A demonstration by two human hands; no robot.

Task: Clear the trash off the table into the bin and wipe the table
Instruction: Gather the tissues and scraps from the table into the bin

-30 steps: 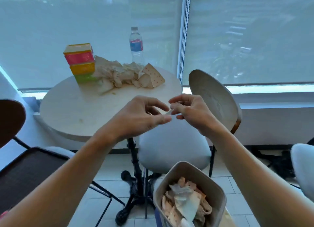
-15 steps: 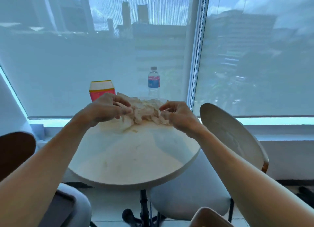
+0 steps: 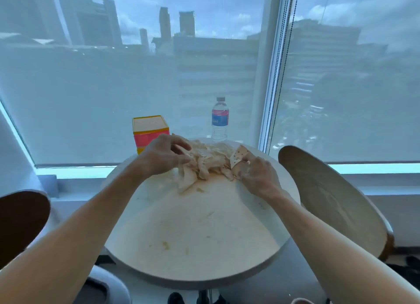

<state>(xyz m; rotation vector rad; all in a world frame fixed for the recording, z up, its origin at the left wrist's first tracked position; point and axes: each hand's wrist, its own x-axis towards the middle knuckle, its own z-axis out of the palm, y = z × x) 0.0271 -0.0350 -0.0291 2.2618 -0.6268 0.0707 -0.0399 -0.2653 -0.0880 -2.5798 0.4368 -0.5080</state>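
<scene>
Head view, hands (image 3: 162,155) (image 3: 258,175) gripping crumpled paper heap (image 3: 210,161), stretched left-right

The round surface (image 3: 193,235) is coloured off-white and is marked with yellowish-brown smears. The crumpled paper (image 3: 209,162) heaped at its far side is tinted beige, and one piece beside it is printed with small dark dots. Behind the paper, a box (image 3: 150,131) is banded in yellow and pink-red. A clear bottle (image 3: 219,119) is wrapped in a blue label.
</scene>
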